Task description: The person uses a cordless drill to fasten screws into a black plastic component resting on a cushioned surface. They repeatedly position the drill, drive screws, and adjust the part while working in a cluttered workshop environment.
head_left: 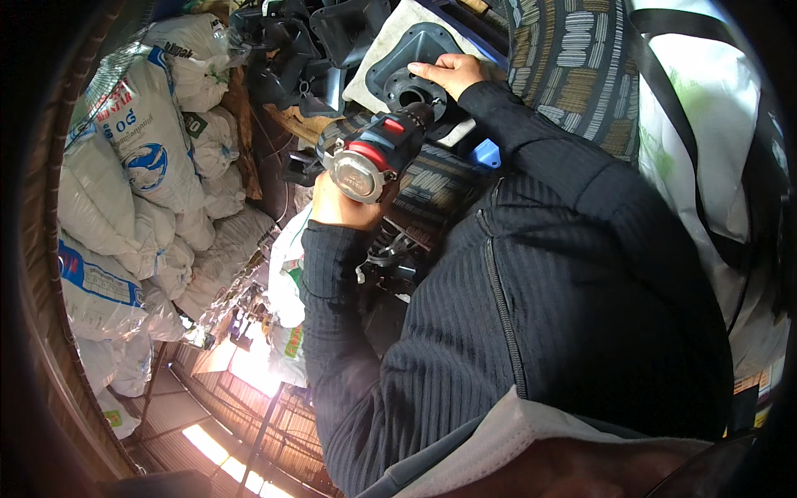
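Black ribbed sleeves fill most of the head view, both forearms running up toward the work at the top of the picture. The left hand (344, 207) is clenched around the grip of a drill (374, 153), a black and red cordless tool with a round silver-grey end cap facing the camera. The drill's nose points up and to the right, into the central hole of a dark grey plastic part (411, 62), a moulded plate with a raised round collar and small holes around it. Whether the bit actually touches the part is hard to tell, since the drill's body hides its tip.

The right hand (452, 73) lies flat on the right edge of that part, fingers stretched out toward the left and pressing down on it rather than closed round anything. The part rests on a pale cloth (390, 41), on the bench at the top centre. More black plastic mouldings (290, 41) are piled just to the left of it. A small blue piece (486, 154) sits below the right forearm. White printed sacks (149, 149) are stacked along the left side. A patterned cushion (573, 58) stands to the right of the part.
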`<state>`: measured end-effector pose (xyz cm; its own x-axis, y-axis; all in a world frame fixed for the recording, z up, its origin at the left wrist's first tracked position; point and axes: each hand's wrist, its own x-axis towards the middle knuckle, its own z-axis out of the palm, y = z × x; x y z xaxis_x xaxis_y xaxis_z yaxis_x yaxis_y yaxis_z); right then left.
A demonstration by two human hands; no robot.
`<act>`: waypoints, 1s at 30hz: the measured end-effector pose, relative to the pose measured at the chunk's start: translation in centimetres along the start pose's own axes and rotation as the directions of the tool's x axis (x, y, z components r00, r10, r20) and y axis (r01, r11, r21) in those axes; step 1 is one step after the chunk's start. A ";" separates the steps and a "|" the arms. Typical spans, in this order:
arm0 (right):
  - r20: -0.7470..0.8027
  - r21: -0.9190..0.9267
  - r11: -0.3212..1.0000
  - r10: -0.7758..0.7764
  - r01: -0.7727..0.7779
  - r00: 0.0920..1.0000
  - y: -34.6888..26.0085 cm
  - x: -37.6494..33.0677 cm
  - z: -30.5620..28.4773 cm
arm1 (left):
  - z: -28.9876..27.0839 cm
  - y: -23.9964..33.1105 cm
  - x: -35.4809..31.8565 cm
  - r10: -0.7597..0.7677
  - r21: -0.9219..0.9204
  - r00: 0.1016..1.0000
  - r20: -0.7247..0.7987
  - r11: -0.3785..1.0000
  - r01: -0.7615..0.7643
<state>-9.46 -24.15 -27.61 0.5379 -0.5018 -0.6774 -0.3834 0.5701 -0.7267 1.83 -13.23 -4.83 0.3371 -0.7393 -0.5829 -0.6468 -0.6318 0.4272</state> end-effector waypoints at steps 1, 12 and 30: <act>0.005 -0.020 1.000 0.013 -0.013 1.000 0.1 0.1 0.1 | -0.1 0.1 0.1 0.029 0.056 0.999 0.022 0.998 -0.030; -0.039 -0.058 0.998 0.017 -0.020 0.999 0.0 -0.4 -0.4 | 1.1 1.1 1.2 0.105 0.248 0.980 0.167 0.958 -0.145; 0.304 0.705 0.685 -0.061 -0.182 0.951 -0.1 -2.4 -3.9 | 3.4 1.3 -4.1 0.145 0.018 0.971 -0.191 0.989 -0.144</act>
<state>-13.62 -25.55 -26.35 0.7632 -0.3139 -0.5649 0.1692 0.9407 -0.2941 -2.68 -10.23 -4.22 0.3645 -0.8537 -0.3719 -0.7008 -0.5145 0.4942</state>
